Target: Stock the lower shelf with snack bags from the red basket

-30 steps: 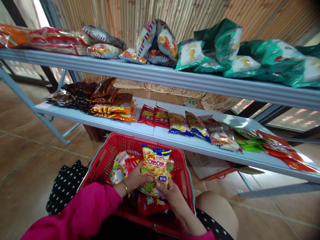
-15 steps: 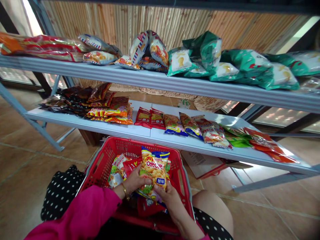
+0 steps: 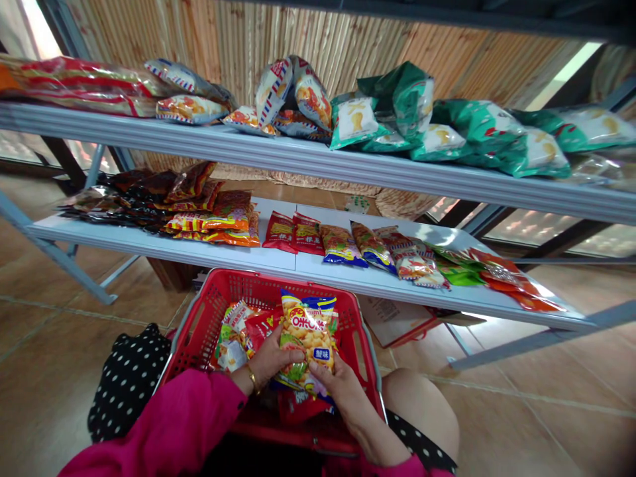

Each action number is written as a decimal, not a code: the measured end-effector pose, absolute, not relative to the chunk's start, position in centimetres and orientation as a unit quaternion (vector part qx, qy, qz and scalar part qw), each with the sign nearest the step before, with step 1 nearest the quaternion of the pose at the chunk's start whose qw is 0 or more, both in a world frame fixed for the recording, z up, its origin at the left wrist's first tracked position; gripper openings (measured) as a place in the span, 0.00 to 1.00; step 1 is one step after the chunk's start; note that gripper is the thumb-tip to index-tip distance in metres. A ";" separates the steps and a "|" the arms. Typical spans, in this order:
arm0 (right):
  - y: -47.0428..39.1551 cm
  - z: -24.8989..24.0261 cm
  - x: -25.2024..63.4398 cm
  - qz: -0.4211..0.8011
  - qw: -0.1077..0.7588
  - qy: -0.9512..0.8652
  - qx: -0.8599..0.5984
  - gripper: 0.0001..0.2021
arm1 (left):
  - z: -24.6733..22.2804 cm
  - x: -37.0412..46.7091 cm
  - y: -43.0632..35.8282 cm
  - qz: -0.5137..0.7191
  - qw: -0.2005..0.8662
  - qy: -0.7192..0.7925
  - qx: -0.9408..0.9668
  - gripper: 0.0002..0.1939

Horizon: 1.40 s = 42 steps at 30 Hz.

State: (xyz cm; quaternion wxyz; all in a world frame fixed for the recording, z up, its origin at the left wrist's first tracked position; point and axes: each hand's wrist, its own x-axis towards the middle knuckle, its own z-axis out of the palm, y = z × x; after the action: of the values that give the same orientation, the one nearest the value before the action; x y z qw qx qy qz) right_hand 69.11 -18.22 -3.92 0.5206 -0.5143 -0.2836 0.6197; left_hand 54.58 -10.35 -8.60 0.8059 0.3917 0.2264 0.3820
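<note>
Between both hands I hold a yellow and blue snack bag (image 3: 309,326) upright, its printed front facing me. My left hand (image 3: 274,361) grips its left edge, thumb across the front. My right hand (image 3: 338,384) grips its lower right side, thumb also on the front. The bag is over a red plastic basket (image 3: 248,285) on my lap. Inside the basket, left of my hands, lies a white and green snack packet (image 3: 231,344). Beside it is a red packet (image 3: 259,327), partly behind my left hand. Another red packet (image 3: 301,407) lies below the held bag.
A two-level shelf (image 3: 223,255) stands ahead. Its lower level carries dark packets (image 3: 134,195), orange bags (image 3: 223,222), small red packets (image 3: 281,232) and blue-edged bags (image 3: 342,245). Green bags (image 3: 405,106) lie on the upper level. A cardboard box (image 3: 392,318) sits beneath the shelf.
The view has shifted slightly, so the shelf's right part appears further left. Both hands keep their hold on the snack bag, which stays over the basket.
</note>
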 end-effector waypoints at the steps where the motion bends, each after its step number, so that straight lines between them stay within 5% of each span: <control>1: -18.2 -3.8 69.2 0.622 0.518 -0.283 -0.514 0.27 | -8.4 54.6 -10.4 0.384 0.807 0.224 0.389 0.40; 14: -17.0 -2.6 68.7 0.673 0.473 -0.277 -0.496 0.28 | -6.7 53.6 -10.4 0.374 0.812 0.298 0.333 0.37; 42: -15.7 -3.1 69.0 0.637 0.534 -0.225 -0.508 0.28 | -1.4 54.7 -8.8 0.388 0.801 0.343 0.303 0.31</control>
State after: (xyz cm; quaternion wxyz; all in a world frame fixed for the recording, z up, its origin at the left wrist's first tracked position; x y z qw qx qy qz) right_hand 69.05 -15.67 -3.15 0.5345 -0.5081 -0.2245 0.6370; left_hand 54.70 -8.82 -1.41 0.8005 0.3026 0.3425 0.3877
